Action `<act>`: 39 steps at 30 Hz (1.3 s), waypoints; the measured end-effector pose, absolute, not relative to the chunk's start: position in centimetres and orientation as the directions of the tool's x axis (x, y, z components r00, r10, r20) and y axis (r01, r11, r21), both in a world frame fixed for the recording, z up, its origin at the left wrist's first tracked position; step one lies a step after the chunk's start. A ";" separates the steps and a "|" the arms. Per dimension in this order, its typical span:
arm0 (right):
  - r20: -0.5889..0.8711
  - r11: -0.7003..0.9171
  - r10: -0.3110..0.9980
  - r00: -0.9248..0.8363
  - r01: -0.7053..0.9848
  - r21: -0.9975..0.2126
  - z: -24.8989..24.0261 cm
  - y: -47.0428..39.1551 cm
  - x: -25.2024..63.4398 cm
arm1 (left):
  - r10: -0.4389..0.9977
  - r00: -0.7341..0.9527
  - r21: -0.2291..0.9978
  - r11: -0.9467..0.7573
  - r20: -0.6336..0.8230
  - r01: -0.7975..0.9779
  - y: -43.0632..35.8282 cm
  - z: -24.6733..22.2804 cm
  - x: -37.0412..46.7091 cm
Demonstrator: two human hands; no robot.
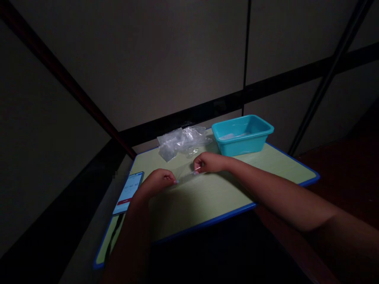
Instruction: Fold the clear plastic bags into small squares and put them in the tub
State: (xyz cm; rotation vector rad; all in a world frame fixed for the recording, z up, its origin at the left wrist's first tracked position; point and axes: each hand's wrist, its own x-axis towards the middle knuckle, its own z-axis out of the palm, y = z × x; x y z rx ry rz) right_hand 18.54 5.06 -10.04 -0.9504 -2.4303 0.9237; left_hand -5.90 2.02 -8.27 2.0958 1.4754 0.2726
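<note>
A clear plastic bag (186, 176) is stretched between my two hands, a little above the table. My left hand (160, 179) pinches its left end between thumb and fingers. At the other end, my right hand (207, 162) grips the bag's edge with curled fingers. Just beyond my hands lies a loose pile of clear plastic bags (180, 141), crumpled and overlapping. Behind my right hand stands a turquoise plastic basin (243, 145) with some clear or whitish plastic inside; I cannot make out exactly what.
The pale yellow table (189, 213) has a blue rim. On its left side lies a phone (129, 193) with a lit screen, beside a dark strap (114, 232). Panelled walls (177, 59) stand close behind the table.
</note>
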 end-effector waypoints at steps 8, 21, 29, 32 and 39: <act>0.092 0.536 0.750 -0.655 0.520 -0.665 -9.9 5.9 19.2 | 0.906 0.401 0.618 -0.239 -0.136 0.749 2.5 -8.2 -6.4; 0.074 0.495 0.850 -0.522 0.743 -0.450 -9.8 6.3 19.3 | 0.917 0.389 0.733 -0.206 -0.087 0.649 3.8 -10.0 -7.2; 0.039 0.481 0.862 -0.505 0.793 -0.373 -10.2 6.4 19.3 | 0.919 0.384 0.756 -0.193 -0.084 0.626 3.9 -10.2 -7.3; 0.018 0.466 0.871 -0.492 0.812 -0.351 -10.2 6.4 19.3 | 0.924 0.371 0.752 -0.182 -0.089 0.634 4.1 -10.4 -7.4; 0.007 0.448 0.887 -0.462 0.855 -0.262 -10.4 6.8 19.2 | 0.944 0.323 0.724 -0.181 -0.061 0.666 4.3 -10.8 -7.3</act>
